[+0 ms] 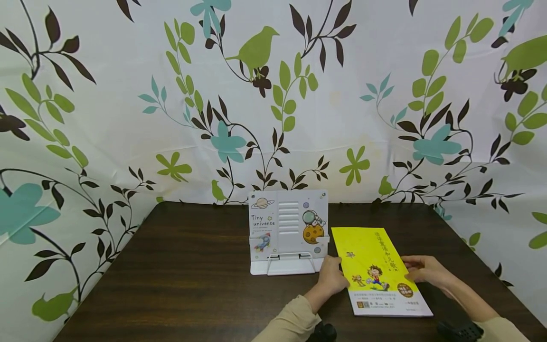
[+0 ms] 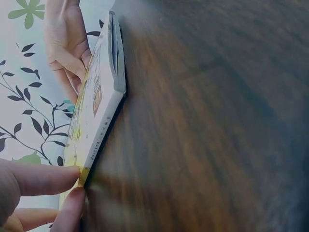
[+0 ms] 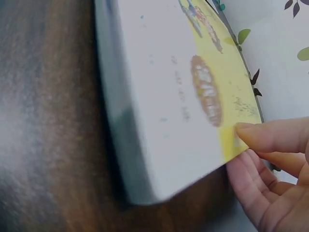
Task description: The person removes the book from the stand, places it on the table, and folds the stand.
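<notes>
A yellow and white children's book lies cover up on the right part of the table, with cartoon figures on its front. At its left side, my left hand pinches the spine; thumb and finger meet at that edge in the left wrist view. My right hand grips the opposite edge. In the right wrist view, the right thumb rests on the cover while the other fingers curl under the edge. Just left of the book stands a white metal book stand printed with "Tiny universe", a planet and an astronaut.
The dark wooden table reaches back to a wall covering with leaves, birds and flowers. The stand's wire front and base ledge are close to my left hand. Dark wrist devices show at both sleeves.
</notes>
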### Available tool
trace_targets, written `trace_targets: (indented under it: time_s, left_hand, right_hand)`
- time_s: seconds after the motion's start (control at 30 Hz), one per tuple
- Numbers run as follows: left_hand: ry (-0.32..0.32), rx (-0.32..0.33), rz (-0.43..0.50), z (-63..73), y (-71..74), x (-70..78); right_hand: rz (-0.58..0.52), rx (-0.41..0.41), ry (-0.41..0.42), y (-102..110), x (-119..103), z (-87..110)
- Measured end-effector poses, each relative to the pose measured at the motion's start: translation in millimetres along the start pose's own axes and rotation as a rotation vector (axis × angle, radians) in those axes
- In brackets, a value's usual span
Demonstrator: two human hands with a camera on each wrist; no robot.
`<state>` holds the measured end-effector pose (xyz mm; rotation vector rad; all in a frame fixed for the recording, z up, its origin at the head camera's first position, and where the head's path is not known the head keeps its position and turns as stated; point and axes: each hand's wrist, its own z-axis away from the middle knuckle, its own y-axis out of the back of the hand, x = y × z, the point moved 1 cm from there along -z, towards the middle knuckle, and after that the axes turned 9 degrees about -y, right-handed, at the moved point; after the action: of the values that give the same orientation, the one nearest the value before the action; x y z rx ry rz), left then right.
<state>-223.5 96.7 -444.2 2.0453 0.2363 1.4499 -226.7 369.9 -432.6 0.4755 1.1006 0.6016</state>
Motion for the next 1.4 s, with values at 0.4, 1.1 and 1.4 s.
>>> trace_targets:
  time_s: [0.4, 1.1, 1.4]
  left_hand:
    - [0.009, -0.087, 0.055, 0.2, 17.6, 8.5]
    - [-0.405, 0.321, 0.002, 27.0, 152.8, -29.0]
    - [-0.236, 0.671, -0.015, 36.7, 206.9, -72.9]
  right_hand:
    - [0.029, 0.048, 0.027, 6.7, -13.5, -1.6]
    - [-0.063, 0.018, 0.255, -16.6, -91.2, 4.4]
    - [-0.114, -0.064, 0.341, -42.4, -131.6, 0.8]
